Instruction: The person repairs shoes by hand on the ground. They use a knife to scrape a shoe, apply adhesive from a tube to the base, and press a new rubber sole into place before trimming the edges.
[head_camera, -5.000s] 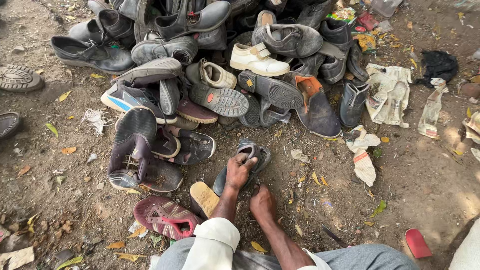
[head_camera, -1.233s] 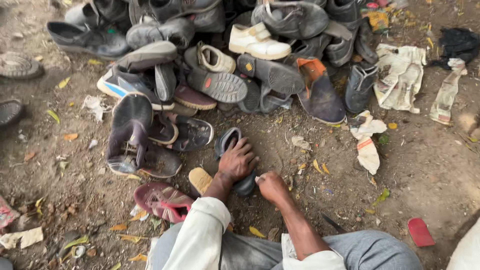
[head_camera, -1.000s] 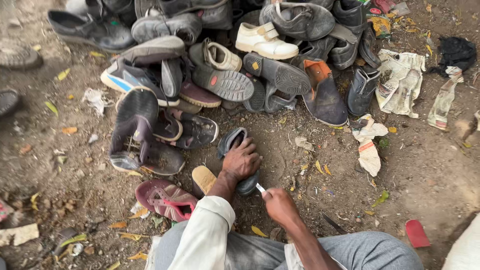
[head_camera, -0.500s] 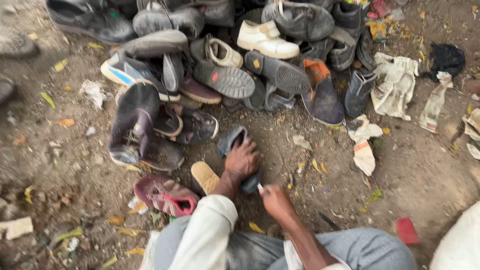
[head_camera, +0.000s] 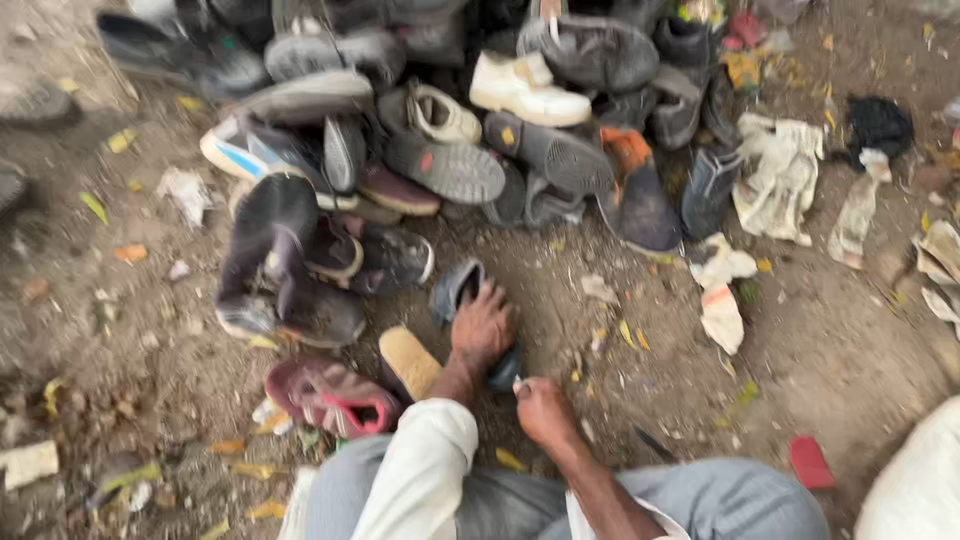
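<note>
My left hand (head_camera: 483, 327) presses down on a dark sandal (head_camera: 458, 289) lying on the dirt in front of me. Only the sandal's toe end and a bit of its heel show around the hand. My right hand (head_camera: 541, 408) is closed around a small thin light-coloured tool (head_camera: 519, 383), its tip close to the sandal's near edge. A tan shoe sole (head_camera: 410, 361) lies just left of my left wrist. My grey-trousered knees and a white sleeve fill the bottom of the view.
A big heap of worn shoes (head_camera: 450, 130) covers the ground beyond the sandal. A pink and maroon sandal (head_camera: 330, 397) lies at lower left. Crumpled cloth and paper (head_camera: 780, 180) lie to the right, a small red object (head_camera: 808, 462) at lower right.
My right hand has drawn back from the sandal toward my knee with the small tool in it. My left hand stays on the sandal. The view has shifted slightly.
</note>
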